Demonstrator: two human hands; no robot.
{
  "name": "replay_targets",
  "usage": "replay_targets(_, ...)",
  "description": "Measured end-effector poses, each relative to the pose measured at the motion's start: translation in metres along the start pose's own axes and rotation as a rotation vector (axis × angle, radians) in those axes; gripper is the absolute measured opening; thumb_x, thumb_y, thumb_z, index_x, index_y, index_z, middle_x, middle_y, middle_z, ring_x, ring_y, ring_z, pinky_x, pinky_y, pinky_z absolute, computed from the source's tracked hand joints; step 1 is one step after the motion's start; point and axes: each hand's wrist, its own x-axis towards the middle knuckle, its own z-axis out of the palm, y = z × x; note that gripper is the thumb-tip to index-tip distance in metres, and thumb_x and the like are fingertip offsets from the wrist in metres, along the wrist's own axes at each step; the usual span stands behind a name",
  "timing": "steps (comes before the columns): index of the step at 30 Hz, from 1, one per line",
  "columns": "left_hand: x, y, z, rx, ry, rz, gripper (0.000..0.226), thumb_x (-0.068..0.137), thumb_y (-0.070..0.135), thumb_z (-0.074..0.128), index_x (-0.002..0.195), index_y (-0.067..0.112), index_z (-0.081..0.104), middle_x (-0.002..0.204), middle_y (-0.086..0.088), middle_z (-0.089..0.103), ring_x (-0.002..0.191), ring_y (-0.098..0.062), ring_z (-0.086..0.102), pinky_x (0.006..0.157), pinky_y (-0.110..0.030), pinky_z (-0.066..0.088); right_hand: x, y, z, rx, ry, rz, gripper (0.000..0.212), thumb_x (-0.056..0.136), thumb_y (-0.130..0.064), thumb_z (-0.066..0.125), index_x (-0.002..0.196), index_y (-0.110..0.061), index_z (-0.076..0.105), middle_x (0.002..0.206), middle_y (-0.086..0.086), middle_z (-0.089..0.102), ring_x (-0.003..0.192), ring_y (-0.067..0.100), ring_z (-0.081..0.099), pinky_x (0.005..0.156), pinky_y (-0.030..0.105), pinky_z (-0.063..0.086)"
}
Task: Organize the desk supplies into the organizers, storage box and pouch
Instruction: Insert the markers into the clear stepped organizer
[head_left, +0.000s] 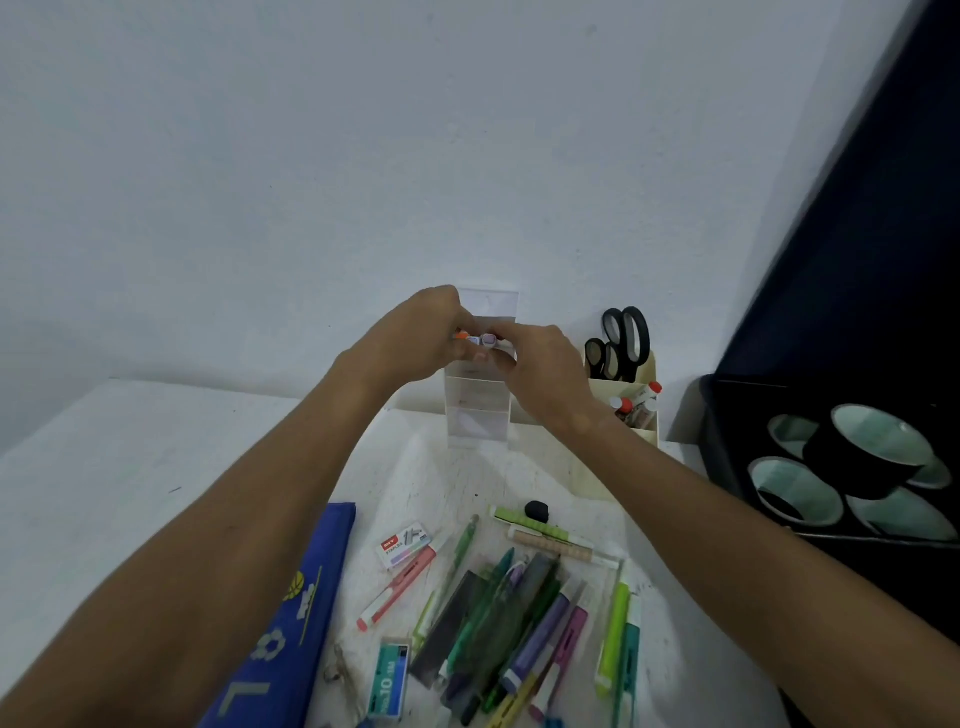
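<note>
Clear plastic is what my hands meet in front of: a small tiered drawer organizer (477, 410) standing at the far edge of the white desk (104, 467), against the wall. My left hand (415, 338) and right hand (540, 374) are raised together just before its upper part, fingers curled, and between them they pinch a few small items (480, 340), one with an orange end and one pale purple; what they are I cannot tell, they are too small and partly covered by my fingers.

Just right of the clear organizer stands a cream desk organizer (641, 415) with black-handled scissors (621, 338) upright in its far compartment and small red-capped bottles (636, 402) in a nearer one. Farther right, a dark storage box (727, 441) holds rolls of black tape (857, 457).

Near me, between my forearms, lies a loose heap of pens and highlighters (519, 613) in greens, purples and pink. A pink-and-white pen (397, 587) lies apart on the heap's left, a white staples box (404, 545) just beyond it, and a teal box (388, 680) sits nearer. A black eraser (536, 511) rests at the heap's far side. The blue pouch (291, 623) lies flat on the left, partly under my left forearm.
</note>
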Motion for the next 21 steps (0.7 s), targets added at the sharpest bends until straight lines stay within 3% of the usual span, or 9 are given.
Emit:
replay_targets(4, 0.002, -0.009, 0.008, 0.077, 0.049, 0.002, 0.027, 0.089, 0.032, 0.063, 0.110, 0.015, 0.070, 0.096, -0.011, 0.047, 0.086, -0.027, 0.048, 0.073, -0.042, 0.048, 0.002, 0.003, 0.010, -0.052, 0.004, -0.024, 0.031, 0.096, -0.019, 0.051, 0.123, -0.030, 0.062, 0.094, 0.005, 0.072, 0.086, 0.025, 0.061, 0.062, 0.026, 0.032)
replay_targets(9, 0.005, -0.014, 0.022, 0.166, 0.134, -0.037, 0.027, 0.090, 0.030, 0.058, 0.097, 0.006, 0.066, 0.098, -0.010, 0.044, 0.086, -0.026, 0.042, 0.068, -0.039, 0.044, 0.004, 0.006, 0.017, -0.131, 0.013, -0.022, 0.031, 0.097, -0.016, 0.047, 0.124, -0.025, 0.060, 0.090, 0.008, 0.070, 0.081, 0.026, 0.060, 0.061, 0.027, 0.031)
replay_targets(14, 0.004, -0.014, 0.032, 0.172, 0.186, -0.091, 0.042, 0.086, 0.045, 0.055, 0.100, 0.006, 0.064, 0.100, -0.009, 0.046, 0.090, -0.026, 0.043, 0.069, -0.034, 0.036, 0.001, 0.007, 0.021, -0.182, 0.040, -0.058, 0.031, 0.098, -0.015, 0.045, 0.126, -0.021, 0.057, 0.084, 0.010, 0.068, 0.076, 0.027, 0.060, 0.059, 0.029, 0.031)
replay_targets(21, 0.005, -0.005, 0.037, 0.205, 0.189, -0.159, 0.032, 0.089, 0.037, 0.056, 0.111, 0.016, 0.065, 0.107, -0.009, 0.045, 0.098, -0.026, 0.043, 0.079, -0.034, 0.037, -0.001, 0.009, 0.020, -0.258, -0.007, -0.075, 0.032, 0.097, -0.013, 0.046, 0.128, -0.016, 0.054, 0.102, 0.011, 0.069, 0.089, 0.030, 0.063, 0.063, 0.028, 0.032)
